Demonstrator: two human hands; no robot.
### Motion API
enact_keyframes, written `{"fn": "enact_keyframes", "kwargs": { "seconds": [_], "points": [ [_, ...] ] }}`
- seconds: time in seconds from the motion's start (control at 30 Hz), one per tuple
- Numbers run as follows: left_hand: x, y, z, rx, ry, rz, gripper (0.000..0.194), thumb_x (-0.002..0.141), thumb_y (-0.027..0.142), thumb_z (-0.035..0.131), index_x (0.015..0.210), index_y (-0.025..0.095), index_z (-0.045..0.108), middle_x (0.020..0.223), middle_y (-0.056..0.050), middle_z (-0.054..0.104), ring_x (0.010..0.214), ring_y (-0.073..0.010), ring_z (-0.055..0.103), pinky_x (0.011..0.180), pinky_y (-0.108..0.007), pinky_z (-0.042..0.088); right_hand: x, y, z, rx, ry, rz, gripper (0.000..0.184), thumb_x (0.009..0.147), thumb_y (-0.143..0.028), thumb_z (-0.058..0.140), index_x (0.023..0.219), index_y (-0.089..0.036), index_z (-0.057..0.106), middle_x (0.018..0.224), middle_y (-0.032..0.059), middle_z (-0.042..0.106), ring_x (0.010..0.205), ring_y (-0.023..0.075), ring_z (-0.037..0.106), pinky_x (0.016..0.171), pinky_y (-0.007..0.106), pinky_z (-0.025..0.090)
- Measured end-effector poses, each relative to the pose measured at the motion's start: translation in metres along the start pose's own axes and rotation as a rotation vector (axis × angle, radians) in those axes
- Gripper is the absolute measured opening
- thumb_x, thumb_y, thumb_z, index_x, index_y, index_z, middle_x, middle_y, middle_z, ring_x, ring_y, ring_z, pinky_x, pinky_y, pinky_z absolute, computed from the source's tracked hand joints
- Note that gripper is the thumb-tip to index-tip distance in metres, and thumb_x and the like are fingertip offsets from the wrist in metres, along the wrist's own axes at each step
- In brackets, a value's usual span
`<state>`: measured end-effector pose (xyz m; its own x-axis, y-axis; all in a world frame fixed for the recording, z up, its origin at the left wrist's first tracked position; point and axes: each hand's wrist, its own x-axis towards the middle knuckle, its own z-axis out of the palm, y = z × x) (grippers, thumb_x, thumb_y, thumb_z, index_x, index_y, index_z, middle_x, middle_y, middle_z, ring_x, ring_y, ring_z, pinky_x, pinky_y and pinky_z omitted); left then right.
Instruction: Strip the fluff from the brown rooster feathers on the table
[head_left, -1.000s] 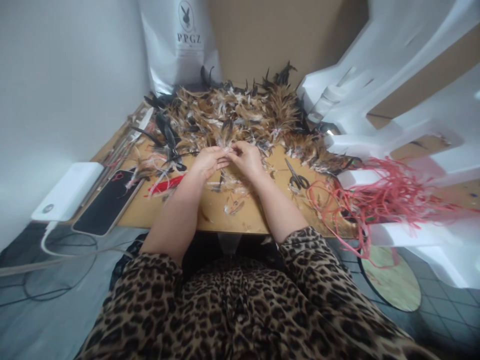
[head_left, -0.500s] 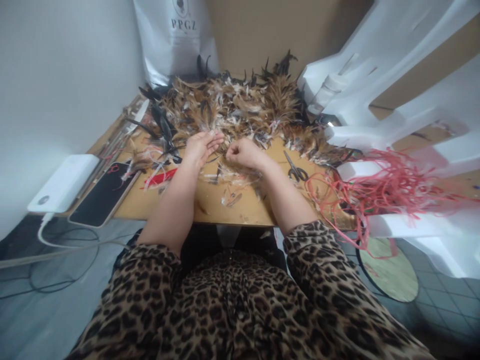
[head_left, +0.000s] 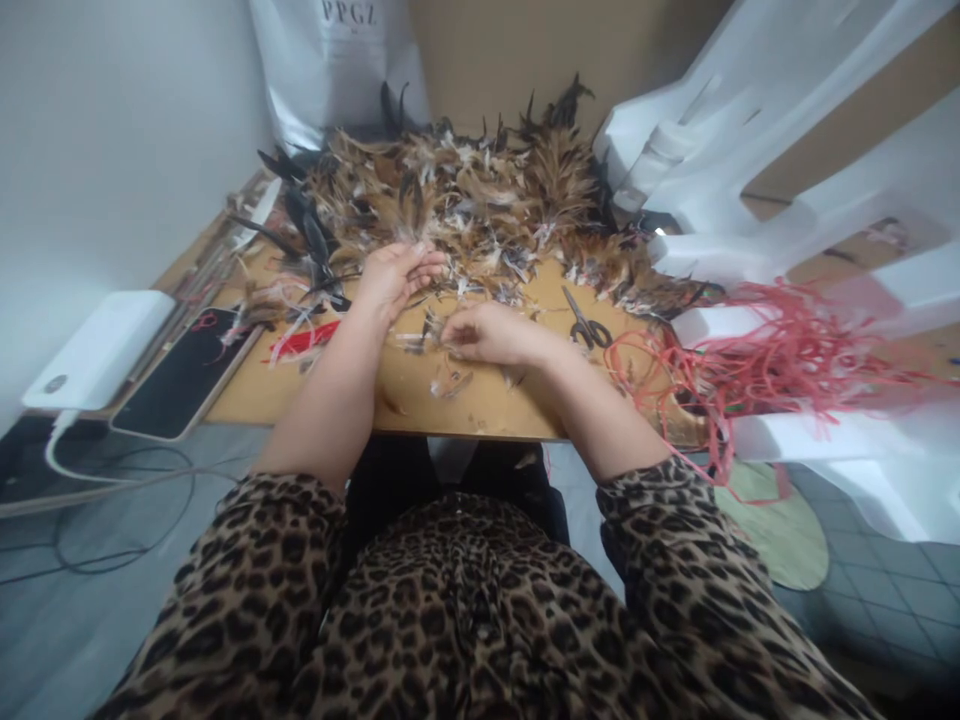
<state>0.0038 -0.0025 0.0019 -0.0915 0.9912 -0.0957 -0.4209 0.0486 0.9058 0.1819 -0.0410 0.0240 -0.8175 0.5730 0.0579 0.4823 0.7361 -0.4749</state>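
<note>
My left hand (head_left: 397, 277) pinches the base of a small bunch of feathers (head_left: 410, 208) between thumb and forefinger. The bunch points away from me, brown with a dark middle, and its outline blends into the large feather pile (head_left: 480, 180) behind. My right hand (head_left: 487, 334) is lower and nearer to me, just over the loose feather scraps (head_left: 450, 382) on the table. Its thumb and fingertips are drawn together in a pinch; what they hold, if anything, is too small to make out. Black-handled scissors (head_left: 589, 325) lie to the right of my right hand.
Red plastic strings (head_left: 795, 360) hang over white foam pieces (head_left: 780, 435) at the right. A phone (head_left: 184, 375) and a white power bank (head_left: 101, 348) with a cable are at the left table edge. A red strip (head_left: 304, 340) lies beside my left forearm. A silvery bag (head_left: 341, 80) stands behind.
My hands were together at the feather bunch and have since come apart. My right hand has moved down toward me to the scraps; my left has kept its hold. The view has tilted slightly.
</note>
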Motion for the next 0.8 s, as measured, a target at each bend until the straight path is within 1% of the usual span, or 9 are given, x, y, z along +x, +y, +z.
{"fn": "enact_keyframes", "kwargs": {
  "seconds": [0.1, 0.17, 0.23, 0.3, 0.4, 0.5, 0.63, 0.73, 0.8],
  "points": [
    [-0.002, 0.001, 0.001, -0.005, 0.008, -0.033, 0.021, 0.073, 0.026, 0.067, 0.087, 0.011, 0.061, 0.079, -0.007, 0.070, 0.068, -0.0094, 0.067, 0.060, -0.013, 0.049, 0.009, -0.001, 0.006, -0.004, 0.014, -0.058, 0.012, 0.063, -0.016, 0.063, 0.075, -0.017, 0.068, 0.080, 0.0035, 0.062, 0.076, 0.0138, 0.054, 0.072, 0.026, 0.040],
    [-0.004, 0.002, 0.002, -0.015, 0.002, -0.042, 0.020, 0.073, 0.025, 0.066, 0.087, 0.012, 0.061, 0.080, -0.006, 0.070, 0.068, -0.0096, 0.067, 0.060, -0.014, 0.049, 0.014, -0.001, 0.006, 0.125, 0.017, -0.042, 0.004, 0.064, -0.017, 0.063, 0.065, -0.016, 0.066, 0.072, 0.0025, 0.061, 0.070, 0.0125, 0.054, 0.069, 0.026, 0.040],
    [-0.004, 0.003, 0.002, -0.030, -0.011, -0.047, 0.019, 0.074, 0.024, 0.066, 0.088, 0.012, 0.061, 0.080, -0.006, 0.070, 0.067, -0.0095, 0.067, 0.061, -0.014, 0.050, 0.015, 0.002, 0.002, 0.360, 0.063, 0.019, 0.007, 0.067, -0.021, 0.063, 0.064, -0.014, 0.064, 0.067, 0.0016, 0.061, 0.063, 0.0103, 0.053, 0.062, 0.024, 0.041],
    [-0.005, 0.004, 0.001, -0.053, -0.019, -0.063, 0.019, 0.075, 0.024, 0.065, 0.090, 0.012, 0.061, 0.081, -0.007, 0.070, 0.067, -0.0096, 0.067, 0.062, -0.015, 0.051, 0.014, 0.007, -0.005, 0.642, 0.189, 0.109, 0.013, 0.069, -0.027, 0.064, 0.069, -0.014, 0.062, 0.066, 0.0012, 0.061, 0.056, 0.0080, 0.050, 0.054, 0.021, 0.039],
    [-0.004, 0.005, 0.001, -0.086, -0.032, -0.100, 0.018, 0.077, 0.022, 0.063, 0.093, 0.012, 0.061, 0.083, -0.007, 0.070, 0.068, -0.0101, 0.066, 0.063, -0.017, 0.052, 0.009, 0.019, -0.013, 1.023, 0.383, 0.226, 0.021, 0.069, -0.033, 0.065, 0.073, -0.015, 0.057, 0.069, 0.0008, 0.063, 0.048, 0.0040, 0.043, 0.042, 0.017, 0.030],
    [-0.005, 0.005, 0.000, -0.099, -0.070, -0.104, 0.016, 0.078, 0.021, 0.061, 0.092, 0.012, 0.062, 0.084, -0.008, 0.070, 0.068, -0.0099, 0.066, 0.063, -0.018, 0.053, 0.006, 0.030, -0.014, 1.271, 0.412, 0.304, 0.024, 0.064, -0.030, 0.069, 0.072, -0.015, 0.052, 0.073, 0.0007, 0.064, 0.044, 0.0012, 0.037, 0.037, 0.014, 0.021],
    [-0.008, 0.007, 0.000, -0.089, -0.155, -0.069, 0.012, 0.078, 0.018, 0.061, 0.088, 0.013, 0.063, 0.090, -0.008, 0.070, 0.067, -0.0088, 0.065, 0.060, -0.016, 0.052, 0.007, 0.037, -0.013, 1.416, 0.434, 0.352, 0.025, 0.060, -0.024, 0.071, 0.070, -0.015, 0.050, 0.075, -0.0001, 0.064, 0.043, 0.0000, 0.036, 0.035, 0.012, 0.018],
    [-0.013, 0.009, 0.004, -0.054, -0.198, -0.058, 0.013, 0.077, 0.016, 0.061, 0.089, 0.012, 0.065, 0.098, -0.010, 0.069, 0.068, -0.0094, 0.066, 0.059, -0.016, 0.052, 0.010, 0.038, -0.009, 1.415, 0.436, 0.354, 0.023, 0.060, -0.024, 0.071, 0.070, -0.014, 0.052, 0.072, -0.0006, 0.063, 0.043, 0.0002, 0.038, 0.034, 0.012, 0.019],
    [-0.016, 0.008, 0.007, -0.024, -0.221, -0.074, 0.018, 0.075, 0.014, 0.063, 0.092, 0.012, 0.065, 0.097, -0.011, 0.069, 0.071, -0.0112, 0.066, 0.061, -0.017, 0.053, 0.013, 0.039, -0.004, 1.392, 0.415, 0.339, 0.022, 0.061, -0.024, 0.070, 0.070, -0.014, 0.053, 0.070, -0.0002, 0.063, 0.042, 0.0005, 0.039, 0.033, 0.012, 0.019]
  ]
}}
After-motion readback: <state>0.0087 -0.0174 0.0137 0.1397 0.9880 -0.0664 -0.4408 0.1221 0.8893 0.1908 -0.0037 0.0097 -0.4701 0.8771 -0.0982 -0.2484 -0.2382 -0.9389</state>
